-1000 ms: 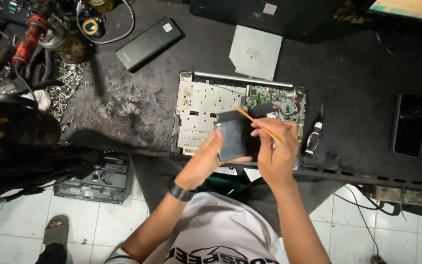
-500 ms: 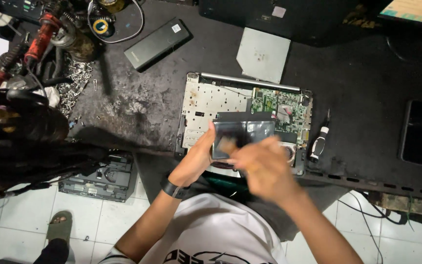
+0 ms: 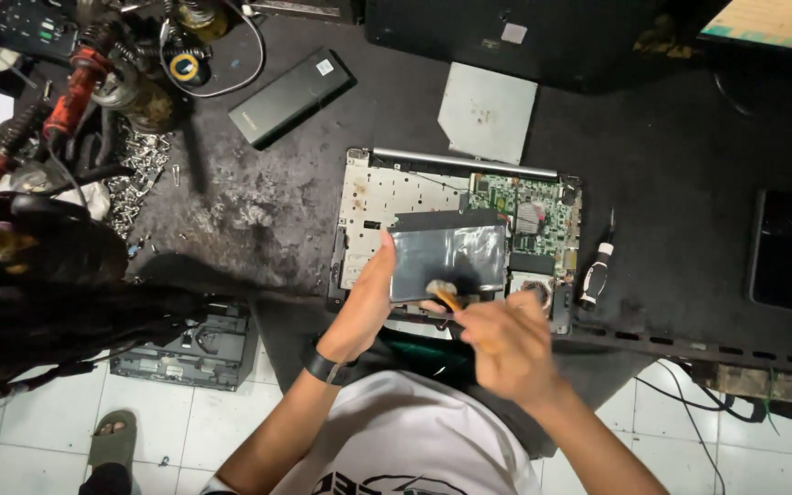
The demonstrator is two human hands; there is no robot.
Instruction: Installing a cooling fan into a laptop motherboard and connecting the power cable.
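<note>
- The right hand (image 3: 504, 344) has its grip clenched around a small brush with a pale wooden handle (image 3: 444, 295), bristles touching the lower edge of a dark grey, glossy rectangular panel (image 3: 449, 259).
- The left hand (image 3: 368, 307) steadies that panel's left edge, thumb up along the side, grip pressed on the panel.
- The panel lies over the opened silver laptop chassis (image 3: 387, 197), long axis running left-right; a green circuit board (image 3: 524, 203) shows beside it.
- A black-and-white screwdriver (image 3: 595, 270) lies just right of the chassis, pointing away from the person.
- The dark worn desk (image 3: 258, 211) is bare to the left; a black phone (image 3: 779, 247) is well apart on the right.
</note>
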